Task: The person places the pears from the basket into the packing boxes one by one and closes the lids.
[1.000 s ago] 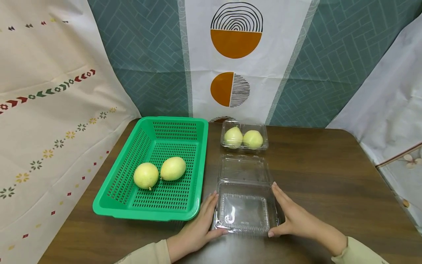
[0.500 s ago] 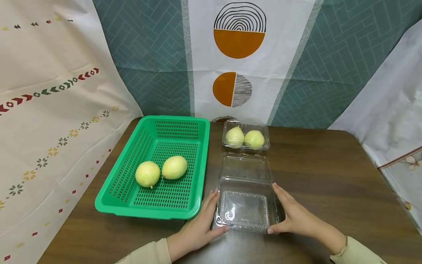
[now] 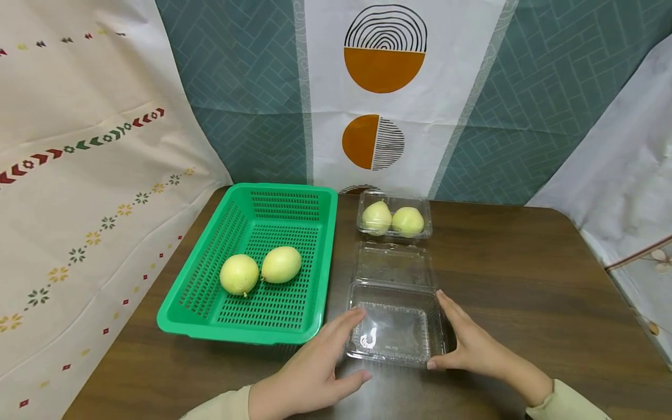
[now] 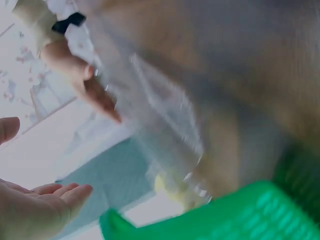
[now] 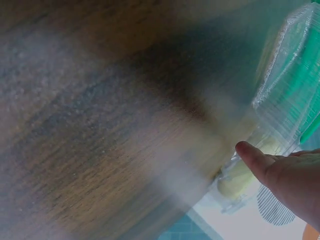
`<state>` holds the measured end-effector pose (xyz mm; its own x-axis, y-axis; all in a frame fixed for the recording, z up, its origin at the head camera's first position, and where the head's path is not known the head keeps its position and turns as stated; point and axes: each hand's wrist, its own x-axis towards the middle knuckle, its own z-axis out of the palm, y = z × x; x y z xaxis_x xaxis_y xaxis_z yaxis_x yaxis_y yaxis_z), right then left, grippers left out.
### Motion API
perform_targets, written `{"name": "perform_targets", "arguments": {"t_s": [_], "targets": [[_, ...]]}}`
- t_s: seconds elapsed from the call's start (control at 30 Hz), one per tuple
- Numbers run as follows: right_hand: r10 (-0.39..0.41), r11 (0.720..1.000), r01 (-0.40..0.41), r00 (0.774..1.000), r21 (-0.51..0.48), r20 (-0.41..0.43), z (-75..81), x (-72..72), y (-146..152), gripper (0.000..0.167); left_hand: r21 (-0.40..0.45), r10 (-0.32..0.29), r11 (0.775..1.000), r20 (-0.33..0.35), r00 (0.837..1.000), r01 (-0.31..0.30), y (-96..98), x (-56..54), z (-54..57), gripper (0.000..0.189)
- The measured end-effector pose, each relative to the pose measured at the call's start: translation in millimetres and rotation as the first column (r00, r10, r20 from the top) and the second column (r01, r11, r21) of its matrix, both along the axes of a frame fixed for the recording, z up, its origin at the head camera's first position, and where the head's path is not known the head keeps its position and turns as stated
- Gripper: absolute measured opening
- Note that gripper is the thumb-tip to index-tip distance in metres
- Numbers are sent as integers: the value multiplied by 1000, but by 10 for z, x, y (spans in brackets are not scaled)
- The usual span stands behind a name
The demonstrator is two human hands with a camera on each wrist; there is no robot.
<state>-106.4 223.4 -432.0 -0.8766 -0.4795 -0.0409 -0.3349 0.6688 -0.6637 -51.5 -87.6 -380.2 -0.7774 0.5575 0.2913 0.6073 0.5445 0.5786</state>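
A clear plastic clamshell box (image 3: 391, 332) lies unfolded on the table, its lid (image 3: 394, 265) laid back on the far side and its tray bare. My left hand (image 3: 315, 367) hovers at the tray's near left corner, thumb and fingers spread, holding nothing; the index fingertip overlaps the tray in the head view. In the left wrist view its palm (image 4: 40, 207) shows nothing in it. My right hand (image 3: 467, 344) rests against the tray's right side, fingers extended along the edge and thumb at the near corner.
Left of the box stands a green slotted basket (image 3: 247, 336) with two pale yellow pears (image 3: 239, 275) in it. Behind the lid sits a closed clear box (image 3: 395, 234) holding two more pears (image 3: 408, 221). A patterned cloth (image 3: 383, 105) hangs behind the table (image 3: 504, 262).
My left hand has come away from the tray's left side, and its fingers have spread wider. My right hand stays at the right side. The view has shifted slightly.
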Motion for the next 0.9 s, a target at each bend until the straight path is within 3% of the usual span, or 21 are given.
{"name": "perform_targets", "arguments": {"t_s": [0.13, 0.3, 0.5, 0.6, 0.7, 0.9], "targets": [[1, 1000, -1, 1000, -9, -9, -9, -5, 6, 127, 35, 73, 997, -92, 993, -70, -78, -28, 130, 67], [4, 1000, -3, 1000, -22, 14, -3, -4, 11, 128, 67, 187, 982, -141, 972, -179, -209, -98, 235, 70], [-5, 999, 6, 999, -45, 40, -3, 5, 26, 127, 56, 234, 972, -284, 930, -227, -398, -280, 263, 74], [-2, 999, 4, 1000, -49, 28, -12, 3, 24, 126, 62, 281, 959, -322, 904, -276, -517, -389, 255, 75], [-2, 999, 3, 1000, -48, 22, -12, -1, 18, 126, 73, 341, 939, -306, 889, -335, -645, -482, 240, 74], [-1, 999, 2, 1000, -32, 17, 3, -8, 6, 126, 24, 447, 892, -194, 873, -451, -882, -633, 212, 78]]}}
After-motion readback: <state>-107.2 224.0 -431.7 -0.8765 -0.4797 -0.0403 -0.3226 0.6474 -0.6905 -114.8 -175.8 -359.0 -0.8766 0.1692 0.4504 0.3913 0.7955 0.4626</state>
